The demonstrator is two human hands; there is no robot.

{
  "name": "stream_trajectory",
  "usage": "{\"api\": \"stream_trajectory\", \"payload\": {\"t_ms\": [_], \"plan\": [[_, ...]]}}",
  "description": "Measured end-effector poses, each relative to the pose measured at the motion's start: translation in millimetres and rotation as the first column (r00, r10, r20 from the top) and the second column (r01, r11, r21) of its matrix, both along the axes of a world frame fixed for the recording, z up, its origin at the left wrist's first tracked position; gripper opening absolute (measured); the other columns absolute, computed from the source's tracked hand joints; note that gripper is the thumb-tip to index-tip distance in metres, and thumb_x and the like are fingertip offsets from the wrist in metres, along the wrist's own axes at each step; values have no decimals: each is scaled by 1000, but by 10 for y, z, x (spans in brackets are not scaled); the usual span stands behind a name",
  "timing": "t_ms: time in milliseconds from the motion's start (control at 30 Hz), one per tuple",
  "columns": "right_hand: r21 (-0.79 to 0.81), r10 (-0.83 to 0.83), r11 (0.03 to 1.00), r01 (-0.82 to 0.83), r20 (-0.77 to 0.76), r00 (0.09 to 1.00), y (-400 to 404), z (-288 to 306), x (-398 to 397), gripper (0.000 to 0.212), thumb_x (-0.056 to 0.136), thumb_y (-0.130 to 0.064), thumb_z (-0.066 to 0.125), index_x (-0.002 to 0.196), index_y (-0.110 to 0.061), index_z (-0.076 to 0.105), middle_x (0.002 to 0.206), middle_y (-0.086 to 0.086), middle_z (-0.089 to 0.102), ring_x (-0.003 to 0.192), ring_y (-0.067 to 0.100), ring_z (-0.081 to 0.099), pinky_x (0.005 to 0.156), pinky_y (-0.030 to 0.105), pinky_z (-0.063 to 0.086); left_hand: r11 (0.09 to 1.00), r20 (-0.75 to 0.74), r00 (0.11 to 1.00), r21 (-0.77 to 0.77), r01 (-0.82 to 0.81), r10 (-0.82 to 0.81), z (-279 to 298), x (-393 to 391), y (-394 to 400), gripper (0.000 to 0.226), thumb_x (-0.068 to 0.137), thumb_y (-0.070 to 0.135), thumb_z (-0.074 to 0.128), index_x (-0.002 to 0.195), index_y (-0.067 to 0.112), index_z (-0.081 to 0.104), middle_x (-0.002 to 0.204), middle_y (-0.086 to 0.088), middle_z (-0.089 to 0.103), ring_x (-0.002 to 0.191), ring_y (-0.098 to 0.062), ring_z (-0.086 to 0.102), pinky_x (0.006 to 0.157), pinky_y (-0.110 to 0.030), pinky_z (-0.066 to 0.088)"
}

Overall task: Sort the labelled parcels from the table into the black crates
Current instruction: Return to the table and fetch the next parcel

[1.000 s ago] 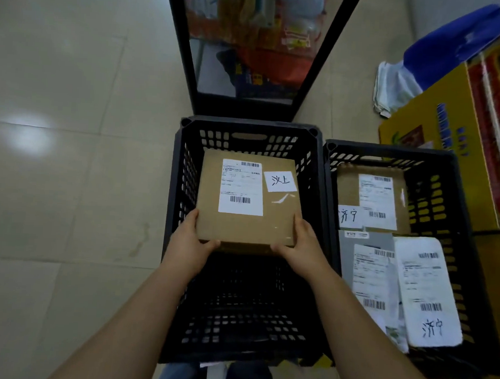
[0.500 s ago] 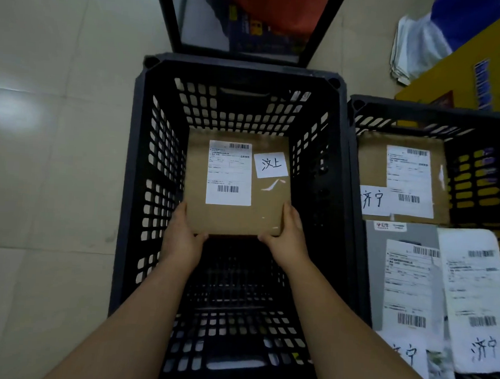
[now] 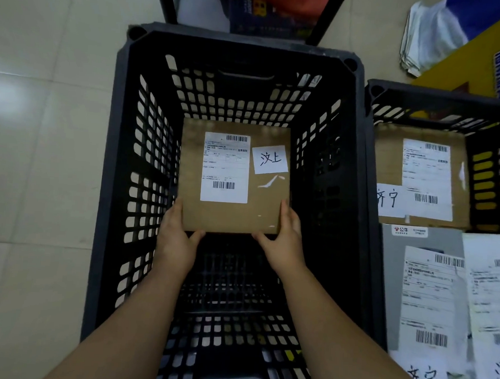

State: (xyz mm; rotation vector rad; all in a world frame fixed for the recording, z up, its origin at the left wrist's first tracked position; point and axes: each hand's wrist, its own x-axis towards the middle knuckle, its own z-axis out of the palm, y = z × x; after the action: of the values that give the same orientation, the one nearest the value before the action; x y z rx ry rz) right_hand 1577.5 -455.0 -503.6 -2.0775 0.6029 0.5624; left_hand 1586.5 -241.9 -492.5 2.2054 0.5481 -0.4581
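Head view. A black crate (image 3: 122,165) with slotted walls stands on a pale tiled floor (image 3: 41,178) and fills the middle of the picture. Inside the crate, against its far wall, a flat brown box (image 3: 233,214) lies face up, low in the crate; whether it rests on the bottom cannot be told. The box carries a white shipping label (image 3: 225,167) with barcodes and, right of it, a small white note (image 3: 270,160) with handwritten characters.

Both bare forearms reach down into the crate from its near edge. The left hand (image 3: 176,240) grips the box's near left corner, fingers up along the left side and thumb curled under the near edge. The right hand (image 3: 286,243) grips the near right corner the same way, fingers along the right side, thumb at the near edge.

The near half of the crate's bottom shows only its dark grid.

Just right of the crate, touching it rim to rim, stands a second crate (image 3: 374,114). At its far end lies a brown parcel (image 3: 389,156) with a white label and a handwritten note. Nearer lie a grey parcel (image 3: 391,283) and a white bag (image 3: 486,303), each labelled and lettered by hand.

Beyond the crate, a black frame (image 3: 166,2) rises out of view, with coloured goods behind it. Far right of the crate lie a yellow carton (image 3: 466,67) and folded white cloth (image 3: 424,39).
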Motion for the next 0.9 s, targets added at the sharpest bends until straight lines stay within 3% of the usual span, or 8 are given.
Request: {"api": "stream_trajectory", "payload": {"t_ms": [100, 267, 600, 900], "plan": [[-20, 11, 1000, -11, 6, 1000, -18, -31, 137, 103, 86, -33, 76, 159, -38, 4, 160, -13, 12, 146, 17, 24, 119, 36, 27, 1000, 1, 1000, 5, 22, -22, -25, 138, 10, 85, 84, 13, 72, 153, 19, 23, 150, -6, 36, 135, -22, 36, 114, -40, 30], [-38, 16, 999, -15, 7, 1000, -16, -62, 244, 104, 84, -34, 76, 158, -39, 3, 160, -11, 13, 145, 18, 25, 114, 30, 29, 999, -11, 1000, 25, 21, -21, -43, 254, 16, 88, 83, 14, 74, 153, 20, 21, 151, -6, 34, 137, -22, 34, 114, -39, 30], [-81, 77, 994, -75, 23, 997, -28, -61, 201, 100, 88, -42, 72, 159, -35, 3, 163, -7, 11, 147, 20, 22, 120, 43, 28, 999, -34, 999, 43, 21, -20, -75, 219, 34, 87, 84, 20, 73, 153, 24, 21, 150, -4, 37, 136, -23, 37, 112, -37, 32], [-108, 83, 991, -83, 0, 997, -1, -12, 269, 103, 85, -43, 74, 160, -30, 5, 163, -1, 14, 145, 23, 28, 114, 35, 32, 996, -33, 999, 84, 19, -16, -17, 243, -15, 85, 84, 26, 72, 153, 22, 22, 146, -6, 43, 131, -24, 42, 109, -39, 36]]}}
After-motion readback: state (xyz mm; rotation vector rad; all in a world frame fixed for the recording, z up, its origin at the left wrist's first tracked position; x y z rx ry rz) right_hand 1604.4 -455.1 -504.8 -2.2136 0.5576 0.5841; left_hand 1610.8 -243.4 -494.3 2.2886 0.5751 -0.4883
